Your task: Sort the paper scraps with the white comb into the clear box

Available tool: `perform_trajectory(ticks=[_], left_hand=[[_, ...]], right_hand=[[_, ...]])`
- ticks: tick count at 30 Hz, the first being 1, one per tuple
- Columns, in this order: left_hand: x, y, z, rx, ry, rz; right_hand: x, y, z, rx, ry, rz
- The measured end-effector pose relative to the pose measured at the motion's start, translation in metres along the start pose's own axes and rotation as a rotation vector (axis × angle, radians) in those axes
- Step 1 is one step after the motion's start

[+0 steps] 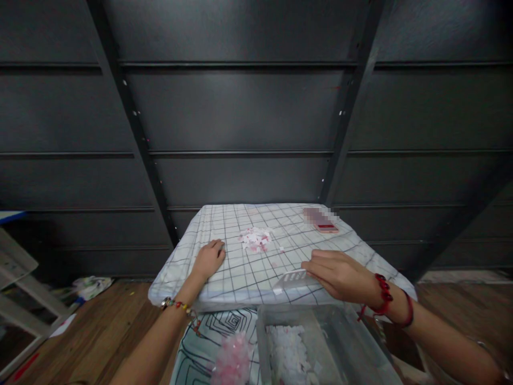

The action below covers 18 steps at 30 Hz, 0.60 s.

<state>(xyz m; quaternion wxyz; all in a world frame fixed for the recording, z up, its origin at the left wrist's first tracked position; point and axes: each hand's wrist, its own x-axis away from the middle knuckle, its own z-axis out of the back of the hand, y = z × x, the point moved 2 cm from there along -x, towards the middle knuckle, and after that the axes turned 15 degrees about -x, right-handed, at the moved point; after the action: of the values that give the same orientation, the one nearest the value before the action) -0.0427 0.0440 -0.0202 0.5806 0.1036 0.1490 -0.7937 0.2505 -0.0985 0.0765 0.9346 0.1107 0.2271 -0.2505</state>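
My right hand point(336, 272) pinches a thin white flat piece point(289, 279) with rows of small pale marks, held tilted over the table's near edge. What the piece is, I cannot make out. My left hand point(210, 258) lies on the checked white tablecloth point(236, 278), palm down with fingers loosely bent and no visible object in them. Between and beyond my hands is a small heap of white and pink bits point(255, 239), with a few loose ones nearby. Below the table edge stands a translucent plastic bin point(348, 342), with a pile of white pieces point(289, 350) inside.
A phone point(326, 227), partly blurred, lies at the table's back right. Left of the bin is a clear bag of pink bits point(232, 359) on a patterned cloth point(192, 353). A dark panelled wall point(240, 112) rises behind the table. A pale frame point(24, 299) stands on the left.
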Motion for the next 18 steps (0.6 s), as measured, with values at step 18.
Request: perform_trajectory(ticks=[18], left_hand=[[0.0, -0.001, -0.004, -0.024, 0.016, -0.016]], right_hand=[[0.015, 0.047, -0.009, 0.248, 0.016, -0.426]])
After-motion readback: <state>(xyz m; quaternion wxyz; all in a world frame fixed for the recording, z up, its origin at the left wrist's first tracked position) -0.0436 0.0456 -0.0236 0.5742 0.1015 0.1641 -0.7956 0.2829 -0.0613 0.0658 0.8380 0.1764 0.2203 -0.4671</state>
